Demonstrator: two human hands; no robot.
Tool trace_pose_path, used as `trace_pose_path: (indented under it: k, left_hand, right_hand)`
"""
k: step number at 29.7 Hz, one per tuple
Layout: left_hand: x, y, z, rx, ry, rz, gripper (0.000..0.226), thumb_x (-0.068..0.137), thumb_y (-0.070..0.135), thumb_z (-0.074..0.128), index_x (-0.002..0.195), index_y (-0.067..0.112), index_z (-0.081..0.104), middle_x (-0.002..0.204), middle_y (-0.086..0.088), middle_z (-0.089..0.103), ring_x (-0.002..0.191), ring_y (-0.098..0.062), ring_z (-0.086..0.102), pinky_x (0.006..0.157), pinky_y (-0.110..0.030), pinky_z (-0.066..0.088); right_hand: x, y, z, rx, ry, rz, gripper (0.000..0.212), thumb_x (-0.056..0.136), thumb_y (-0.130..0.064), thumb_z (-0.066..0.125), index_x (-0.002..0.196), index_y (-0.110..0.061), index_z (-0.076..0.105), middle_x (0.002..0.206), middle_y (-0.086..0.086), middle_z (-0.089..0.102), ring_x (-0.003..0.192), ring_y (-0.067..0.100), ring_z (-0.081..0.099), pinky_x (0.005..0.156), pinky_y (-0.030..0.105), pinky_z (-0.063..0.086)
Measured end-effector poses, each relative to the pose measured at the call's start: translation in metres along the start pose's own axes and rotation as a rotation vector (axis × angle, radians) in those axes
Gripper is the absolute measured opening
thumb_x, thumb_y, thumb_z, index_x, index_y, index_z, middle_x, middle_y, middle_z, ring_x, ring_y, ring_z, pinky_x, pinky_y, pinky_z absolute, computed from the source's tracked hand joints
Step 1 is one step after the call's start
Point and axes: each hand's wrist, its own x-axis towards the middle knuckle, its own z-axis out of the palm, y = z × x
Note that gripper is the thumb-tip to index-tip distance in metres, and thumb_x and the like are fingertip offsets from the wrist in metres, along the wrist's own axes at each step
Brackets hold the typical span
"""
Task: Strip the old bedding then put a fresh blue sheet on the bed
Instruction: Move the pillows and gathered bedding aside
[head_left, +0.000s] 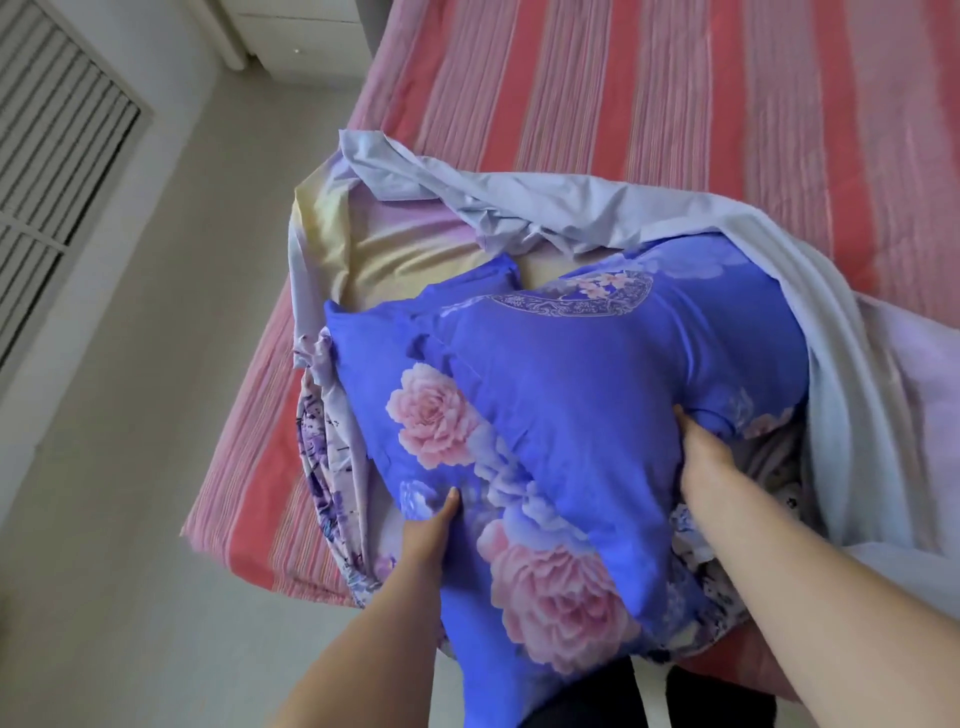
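Note:
A blue pillow (561, 395) printed with pink flowers lies on a heap of old bedding at the near corner of the bed. My left hand (434, 525) grips its near left edge, thumb on top and fingers hidden underneath. My right hand (701, 457) grips its right side, fingers tucked under the fabric. A pale lilac sheet (519, 202) is bunched around and behind the pillow, with a floral cover (322, 467) hanging off the bed's left edge. The mattress (675, 88) shows its red and pink stripes.
Beige floor (130, 467) runs along the left of the bed. A louvred white door (57, 156) stands at the far left and a white cabinet (296, 31) at the top. My dark trousers (597, 696) show at the bottom edge.

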Motion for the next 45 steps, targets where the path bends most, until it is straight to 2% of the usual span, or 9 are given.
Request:
trace_pose_path:
  k: [2, 6, 10, 15, 20, 26, 32, 36, 45]
  left_hand:
    - [-0.013, 0.017, 0.004, -0.026, 0.055, 0.031, 0.048, 0.085, 0.036, 0.069, 0.117, 0.006, 0.05, 0.114, -0.013, 0.055, 0.102, -0.026, 0.054, 0.088, -0.034, 0.042]
    - [-0.035, 0.039, 0.01, -0.157, 0.136, 0.12, 0.026, 0.082, 0.025, 0.072, 0.097, 0.009, 0.058, 0.096, -0.011, 0.063, 0.094, -0.029, 0.061, 0.083, -0.036, 0.048]
    - [-0.054, 0.05, 0.01, -0.205, 0.189, 0.249, 0.028, 0.078, 0.024, 0.076, 0.097, 0.011, 0.061, 0.093, -0.006, 0.064, 0.089, -0.025, 0.062, 0.085, -0.036, 0.049]
    - [-0.099, 0.071, 0.007, -0.164, 0.264, 0.456, 0.021, 0.08, 0.022, 0.071, 0.092, 0.015, 0.054, 0.085, -0.005, 0.061, 0.082, -0.026, 0.06, 0.072, -0.032, 0.042]
    - [-0.151, 0.089, -0.001, -0.092, 0.327, 0.554, 0.02, 0.081, 0.025, 0.058, 0.096, 0.016, 0.049, 0.085, -0.004, 0.062, 0.084, -0.031, 0.063, 0.078, -0.04, 0.049]
    - [-0.209, 0.095, -0.052, 0.059, 0.425, 0.668, 0.021, 0.089, 0.032, 0.052, 0.103, 0.017, 0.049, 0.093, -0.002, 0.06, 0.086, -0.027, 0.059, 0.073, -0.032, 0.036]
    - [-0.252, 0.074, -0.1, 0.289, 0.605, 0.709, 0.02, 0.093, 0.036, 0.049, 0.105, 0.02, 0.053, 0.103, -0.01, 0.063, 0.099, -0.034, 0.059, 0.075, -0.036, 0.037]
    - [-0.289, 0.047, -0.103, 0.395, 0.719, 0.761, 0.017, 0.091, 0.037, 0.049, 0.102, 0.025, 0.055, 0.1, -0.01, 0.065, 0.097, -0.033, 0.06, 0.075, -0.038, 0.039]
    - [-0.383, -0.046, 0.013, 0.415, 0.483, 0.819, 0.021, 0.09, 0.041, 0.051, 0.098, 0.021, 0.052, 0.103, -0.009, 0.064, 0.099, -0.033, 0.059, 0.071, -0.034, 0.036]
  right_hand:
    - [-0.007, 0.001, -0.006, -0.066, 0.065, -0.022, 0.076, 0.08, -0.045, 0.067, 0.138, -0.001, 0.043, 0.132, 0.013, 0.053, 0.114, 0.033, 0.055, 0.091, 0.037, 0.042]
    - [-0.015, 0.002, -0.019, -0.094, 0.085, -0.044, 0.07, 0.088, -0.039, 0.062, 0.139, 0.002, 0.038, 0.135, 0.016, 0.05, 0.119, 0.033, 0.051, 0.092, 0.034, 0.039]
    - [-0.02, 0.0, -0.038, -0.05, 0.061, -0.052, 0.08, 0.078, -0.05, 0.066, 0.138, -0.004, 0.042, 0.135, 0.013, 0.052, 0.115, 0.033, 0.054, 0.096, 0.035, 0.042]
    - [-0.041, -0.008, -0.073, -0.009, -0.007, -0.072, 0.076, 0.082, -0.044, 0.066, 0.14, -0.003, 0.04, 0.133, 0.012, 0.053, 0.114, 0.031, 0.055, 0.089, 0.033, 0.042]
    - [-0.063, -0.014, -0.112, -0.004, -0.053, -0.122, 0.068, 0.076, -0.038, 0.071, 0.13, -0.001, 0.052, 0.122, 0.011, 0.061, 0.102, 0.03, 0.061, 0.086, 0.035, 0.048]
    - [-0.091, -0.007, -0.136, -0.263, -0.093, -0.299, 0.06, 0.083, -0.037, 0.063, 0.127, 0.003, 0.053, 0.124, 0.016, 0.059, 0.115, 0.033, 0.055, 0.086, 0.031, 0.042]
    - [-0.119, 0.013, -0.16, -0.592, -0.063, -0.516, 0.055, 0.089, -0.024, 0.06, 0.128, 0.012, 0.047, 0.131, 0.029, 0.052, 0.121, 0.04, 0.05, 0.095, 0.036, 0.038]
    - [-0.126, 0.04, -0.197, -0.78, -0.093, -0.636, 0.046, 0.09, -0.027, 0.058, 0.123, 0.004, 0.049, 0.126, 0.028, 0.056, 0.115, 0.041, 0.054, 0.091, 0.036, 0.041]
    - [-0.15, 0.135, -0.309, -1.089, -0.163, -0.797, 0.03, 0.093, -0.036, 0.05, 0.11, -0.012, 0.046, 0.117, 0.019, 0.062, 0.107, 0.038, 0.058, 0.085, 0.038, 0.047]
